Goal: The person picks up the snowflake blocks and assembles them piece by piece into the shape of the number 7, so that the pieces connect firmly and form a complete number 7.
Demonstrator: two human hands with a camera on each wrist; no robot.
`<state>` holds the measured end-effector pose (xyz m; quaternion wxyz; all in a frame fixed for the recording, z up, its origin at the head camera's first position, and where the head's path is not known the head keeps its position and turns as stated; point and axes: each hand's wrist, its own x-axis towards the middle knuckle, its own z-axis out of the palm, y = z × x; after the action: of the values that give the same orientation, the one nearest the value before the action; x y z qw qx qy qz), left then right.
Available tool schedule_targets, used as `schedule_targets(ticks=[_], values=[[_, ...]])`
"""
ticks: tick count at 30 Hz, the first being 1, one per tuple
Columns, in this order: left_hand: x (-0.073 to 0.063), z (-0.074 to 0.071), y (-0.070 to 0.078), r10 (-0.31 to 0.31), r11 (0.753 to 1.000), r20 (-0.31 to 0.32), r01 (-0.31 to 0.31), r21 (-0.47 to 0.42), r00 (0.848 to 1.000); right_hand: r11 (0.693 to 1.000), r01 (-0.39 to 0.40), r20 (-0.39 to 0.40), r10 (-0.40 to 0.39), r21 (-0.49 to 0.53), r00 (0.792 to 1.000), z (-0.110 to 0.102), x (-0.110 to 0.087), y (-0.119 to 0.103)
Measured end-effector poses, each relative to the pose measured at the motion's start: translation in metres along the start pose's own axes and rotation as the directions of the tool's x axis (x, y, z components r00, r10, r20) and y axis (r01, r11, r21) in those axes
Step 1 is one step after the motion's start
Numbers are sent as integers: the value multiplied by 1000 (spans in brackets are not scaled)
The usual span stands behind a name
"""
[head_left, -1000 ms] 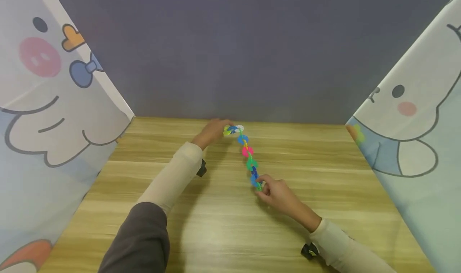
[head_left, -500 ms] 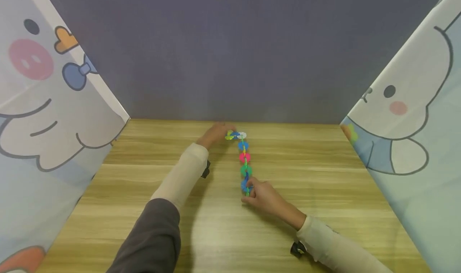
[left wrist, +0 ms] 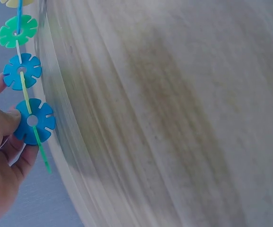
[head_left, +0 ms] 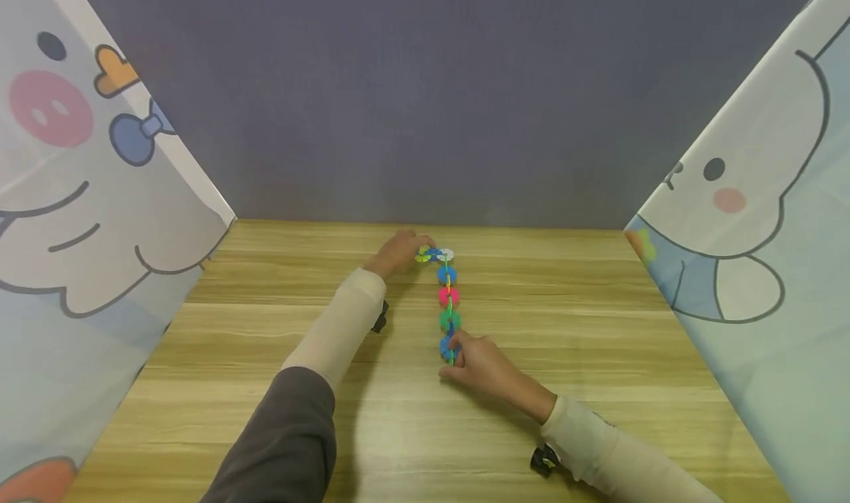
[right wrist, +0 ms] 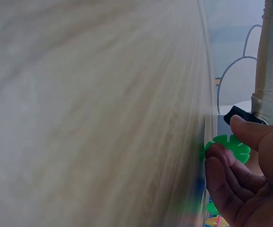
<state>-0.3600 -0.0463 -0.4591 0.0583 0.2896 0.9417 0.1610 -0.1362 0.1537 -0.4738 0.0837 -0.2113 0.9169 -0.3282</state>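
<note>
A chain of slotted plastic discs, joined crosswise, lies bent on the wooden table (head_left: pixel 544 289). Its short far leg ends in a white disc (head_left: pixel 447 254) at the corner. From there the long leg runs toward me through a pink disc (head_left: pixel 448 296) and a green disc (head_left: pixel 449 319). My left hand (head_left: pixel 398 252) holds the far end; in the left wrist view its thumb and fingers pinch a blue disc (left wrist: pixel 42 120). With thumb and curled fingers, my right hand (head_left: pixel 488 366) grips the near end. A green disc (right wrist: pixel 235 147) shows behind the fingers in the right wrist view.
A dark grey panel (head_left: pixel 425 97) rises behind the table's far edge. Printed cartoon cloths flank both sides, one on the left (head_left: pixel 153 230) and one on the right (head_left: pixel 750 237). A black strap piece (head_left: pixel 544 460) sits under the right sleeve.
My right hand has brought the near end of the chain leftward, so the long leg runs straighter toward me. The left hand has shifted slightly right with the far end. The head view has tilted a little.
</note>
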Motion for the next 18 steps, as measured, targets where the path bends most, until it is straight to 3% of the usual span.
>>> schedule_targets(ticks=[13, 18], values=[[-1, -3, 4, 4, 1000, -16, -4, 15, 1000, 1000, -6, 17, 6, -30, 1000, -6, 0, -1], [-11, -19, 7, 4, 1000, -77, -2, 24, 997, 998, 2, 5, -1, -66, 1000, -21, -3, -4]])
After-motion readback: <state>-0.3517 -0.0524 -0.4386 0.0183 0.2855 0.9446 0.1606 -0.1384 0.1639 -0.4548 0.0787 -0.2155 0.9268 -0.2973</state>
